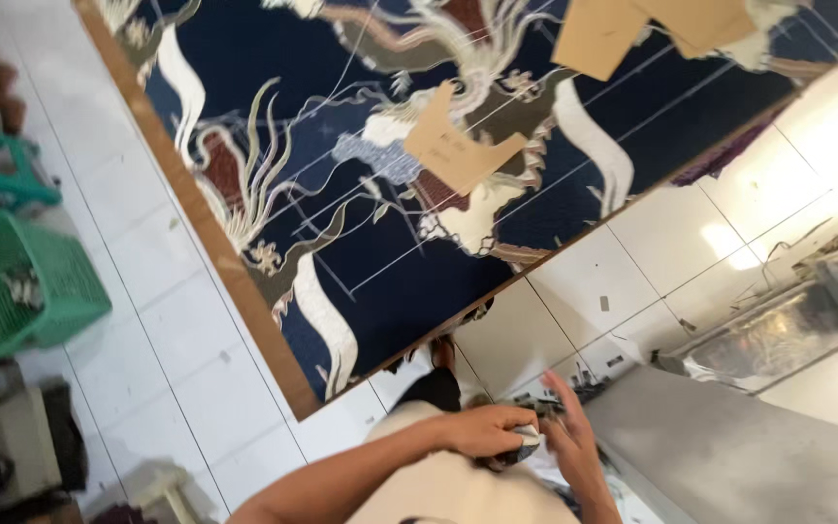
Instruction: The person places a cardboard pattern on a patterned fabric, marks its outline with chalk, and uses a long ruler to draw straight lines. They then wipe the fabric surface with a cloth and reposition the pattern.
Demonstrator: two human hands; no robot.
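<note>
Left hand [485, 430] curled in a closed grip, touching the open-fingered right hand [574, 442].

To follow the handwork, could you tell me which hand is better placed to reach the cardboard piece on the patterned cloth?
Probably the right hand: it is open, fingers spread, while the left hand is closed around the dark object.

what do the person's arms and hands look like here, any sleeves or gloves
Both hands are bare: no gloves, and no rings or watch that can be made out in the blur. The left hand comes off a forearm that is uncovered along its whole visible length, so no sleeve shows. The right hand is bare too, with long slim fingers; only a short stretch of its wrist is in view, also unsleeved.
</note>
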